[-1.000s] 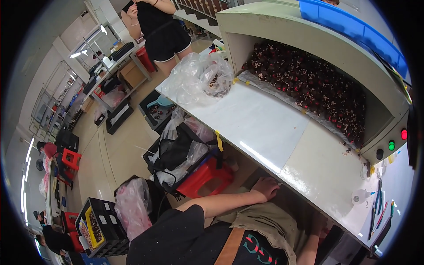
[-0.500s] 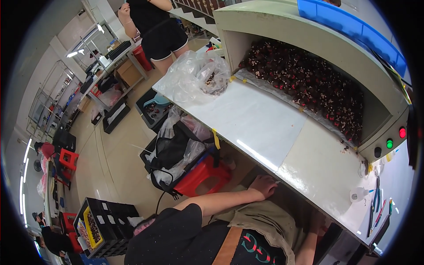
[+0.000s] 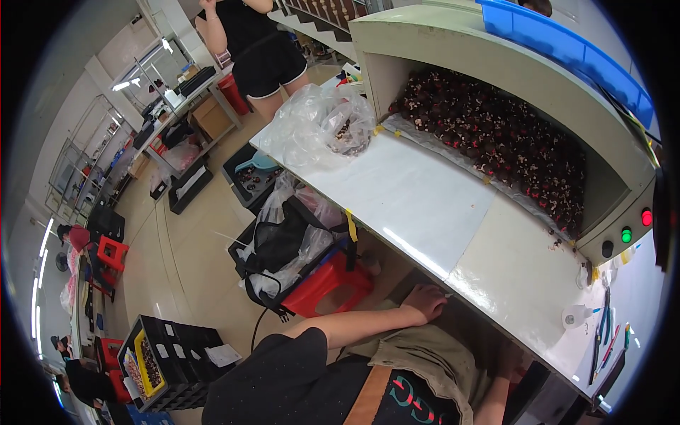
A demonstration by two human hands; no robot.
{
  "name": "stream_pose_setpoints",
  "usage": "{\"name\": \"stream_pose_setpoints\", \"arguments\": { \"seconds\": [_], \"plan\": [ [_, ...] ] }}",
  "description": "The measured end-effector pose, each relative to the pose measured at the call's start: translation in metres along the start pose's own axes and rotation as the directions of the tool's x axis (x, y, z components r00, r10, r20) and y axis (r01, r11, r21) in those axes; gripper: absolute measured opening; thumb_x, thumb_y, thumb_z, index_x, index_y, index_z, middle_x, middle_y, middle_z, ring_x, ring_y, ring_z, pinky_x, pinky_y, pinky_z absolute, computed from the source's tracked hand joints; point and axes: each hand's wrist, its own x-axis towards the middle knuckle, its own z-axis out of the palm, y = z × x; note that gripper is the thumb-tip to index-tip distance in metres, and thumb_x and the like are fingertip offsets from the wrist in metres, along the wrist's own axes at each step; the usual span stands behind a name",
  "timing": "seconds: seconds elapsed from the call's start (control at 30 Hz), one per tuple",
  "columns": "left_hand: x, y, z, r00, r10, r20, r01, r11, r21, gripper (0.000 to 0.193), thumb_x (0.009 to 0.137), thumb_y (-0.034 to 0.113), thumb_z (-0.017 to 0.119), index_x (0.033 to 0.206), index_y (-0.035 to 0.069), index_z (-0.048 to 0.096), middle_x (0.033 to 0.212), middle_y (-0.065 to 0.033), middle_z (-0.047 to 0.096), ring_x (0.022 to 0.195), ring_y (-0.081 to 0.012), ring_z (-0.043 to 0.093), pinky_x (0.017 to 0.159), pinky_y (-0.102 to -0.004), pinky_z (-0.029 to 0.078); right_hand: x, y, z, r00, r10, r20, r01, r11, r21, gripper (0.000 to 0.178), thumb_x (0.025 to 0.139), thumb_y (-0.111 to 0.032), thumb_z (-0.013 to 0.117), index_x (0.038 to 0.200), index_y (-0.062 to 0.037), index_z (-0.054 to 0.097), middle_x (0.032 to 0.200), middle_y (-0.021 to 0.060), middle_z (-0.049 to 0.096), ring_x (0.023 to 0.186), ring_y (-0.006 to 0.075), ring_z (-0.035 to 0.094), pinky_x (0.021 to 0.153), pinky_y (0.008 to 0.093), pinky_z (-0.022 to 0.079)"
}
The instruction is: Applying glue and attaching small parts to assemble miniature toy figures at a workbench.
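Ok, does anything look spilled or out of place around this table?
Slightly: a few small dark bits lie loose on the table, by the right end of the pile. They look like strays, since the pile itself sits massed inside the cabinet.

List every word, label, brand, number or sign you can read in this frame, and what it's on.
Wearer's black shirt: large green and red letter shapes; I won't copy them out.
Stacked black crates: small white labels, too small to read.
White sheet by those crates: any writing is too small to read.
White worktop: no lettering I can make out.
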Motion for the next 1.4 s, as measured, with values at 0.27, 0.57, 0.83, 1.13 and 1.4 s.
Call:
{"name": "stream_pose_setpoints", "arguments": {
  "seconds": [0.27,0.57,0.83,1.13,1.4],
  "plan": [
    [0.001,0.0,0.006,1.0,-0.02,-0.014,0.02,0.999,-0.032,0.022,0.081,0.024,0.055,0.099,0.014,0.065,0.106,-0.0046,0.061,0.115,-0.0245,0.048,0.097,-0.0423,0.035,-0.002,0.005,0.009,0.994,0.028,-0.11,-0.033,0.998,-0.046,0.053,0.089,-0.05,0.044,0.116,-0.0077,0.059,0.108,0.0224,0.062,0.096,0.0407,0.061,0.077,0.0508,0.051],
    [-0.001,-0.002,0.001,0.999,-0.042,-0.024,0.041,0.998,-0.039,0.021,0.081,0.023,0.055,0.097,0.014,0.065,0.105,-0.0048,0.061,0.114,-0.0251,0.049,0.096,-0.0428,0.036,-0.001,-0.007,-0.004,0.994,0.026,-0.102,-0.026,1.0,0.005,0.052,0.088,-0.051,0.045,0.111,-0.0072,0.062,0.103,0.0216,0.064,0.095,0.0402,0.061,0.077,0.0515,0.051],
    [-0.002,0.004,0.003,0.999,-0.039,-0.024,0.039,0.999,-0.019,0.021,0.082,0.024,0.054,0.097,0.014,0.065,0.104,-0.0046,0.061,0.113,-0.0243,0.049,0.095,-0.0428,0.036,-0.004,-0.004,-0.012,0.996,0.07,0.06,-0.073,0.996,0.048,0.053,0.085,-0.05,0.051,0.121,-0.0115,0.056,0.112,0.0202,0.06,0.101,0.0392,0.058,0.08,0.0508,0.05],
    [0.0,0.0,-0.003,1.0,-0.005,0.025,0.005,1.0,0.011,0.026,0.084,0.028,0.053,0.106,0.017,0.061,0.109,-0.0071,0.061,0.111,-0.0271,0.051,0.093,-0.0452,0.037,-0.004,-0.002,0.004,0.999,0.047,-0.006,-0.047,0.995,-0.084,0.053,0.086,-0.048,0.052,0.121,-0.0085,0.055,0.11,0.0182,0.062,0.092,0.0361,0.063,0.072,0.0478,0.052],
    [0.003,0.008,-0.005,0.998,-0.041,0.042,0.042,0.999,-0.018,0.024,0.083,0.025,0.052,0.101,0.016,0.064,0.107,-0.005,0.06,0.115,-0.0229,0.048,0.097,-0.0421,0.034,-0.009,0.002,0.007,0.99,-0.061,-0.125,0.04,0.986,-0.159,0.055,0.086,-0.051,0.05,0.119,-0.0078,0.058,0.109,0.017,0.063,0.09,0.0348,0.064,0.072,0.0469,0.052]
  ]
}}
